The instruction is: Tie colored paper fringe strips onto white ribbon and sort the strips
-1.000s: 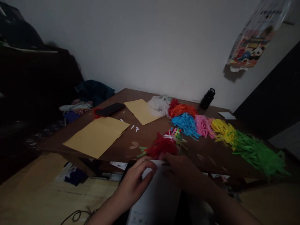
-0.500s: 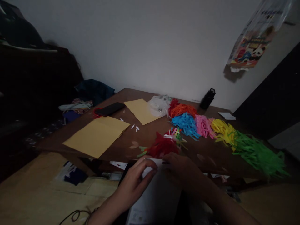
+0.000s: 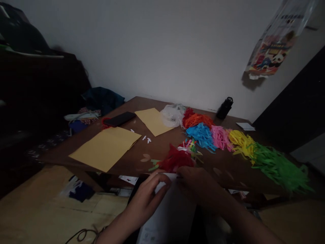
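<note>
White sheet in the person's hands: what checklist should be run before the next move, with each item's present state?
1. Left hand pinches the white sheet at its top edge: ok.
2. Right hand grips the same edge: cannot tell, fingertips too dark.
3. White sheet apart from the red paper pile: cannot tell, they meet in view.
4. White sheet held off the table, not resting on it: cannot tell.
5. Green strips out of both hands' way: ok.
</note>
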The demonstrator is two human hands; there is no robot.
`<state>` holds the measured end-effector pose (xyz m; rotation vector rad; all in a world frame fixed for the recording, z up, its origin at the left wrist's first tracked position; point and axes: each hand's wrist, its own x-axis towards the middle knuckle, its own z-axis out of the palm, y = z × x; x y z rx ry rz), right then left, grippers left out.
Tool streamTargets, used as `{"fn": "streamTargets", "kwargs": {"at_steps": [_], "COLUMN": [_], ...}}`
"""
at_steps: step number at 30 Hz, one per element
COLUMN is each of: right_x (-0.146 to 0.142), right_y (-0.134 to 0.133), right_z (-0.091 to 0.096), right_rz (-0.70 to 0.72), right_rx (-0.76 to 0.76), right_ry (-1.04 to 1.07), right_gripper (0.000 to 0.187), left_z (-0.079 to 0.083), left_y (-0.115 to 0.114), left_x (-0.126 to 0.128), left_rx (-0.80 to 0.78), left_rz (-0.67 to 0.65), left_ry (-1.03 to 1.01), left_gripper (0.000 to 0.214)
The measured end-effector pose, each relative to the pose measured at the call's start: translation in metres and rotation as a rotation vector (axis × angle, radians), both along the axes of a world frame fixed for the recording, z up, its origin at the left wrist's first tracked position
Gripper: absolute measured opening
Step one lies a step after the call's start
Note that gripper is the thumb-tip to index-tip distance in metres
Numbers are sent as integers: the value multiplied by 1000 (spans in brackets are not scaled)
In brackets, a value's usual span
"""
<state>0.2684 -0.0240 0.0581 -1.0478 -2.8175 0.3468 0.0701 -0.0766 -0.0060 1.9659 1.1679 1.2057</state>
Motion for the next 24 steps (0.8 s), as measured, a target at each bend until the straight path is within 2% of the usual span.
{"fn": "streamTargets", "kwargs": {"at_steps": [7, 15, 24], "right_x": [-3, -7, -5], "right_y": [2, 0, 7], "right_z": [6, 20, 13], "right_rz": [39, 41, 67], "right_rx": [74, 53, 33], "right_ry": [-80, -180, -213], "right_gripper": [8, 10, 14], "left_z": [2, 1, 0], "left_y": [-1, 0, 0], "left_x": [-1, 0, -1], "left_rx": [1, 19, 20], "left_rz": [-10, -13, -21], "left_ry": [9, 11, 6], "left_gripper": [12, 15, 13]}}
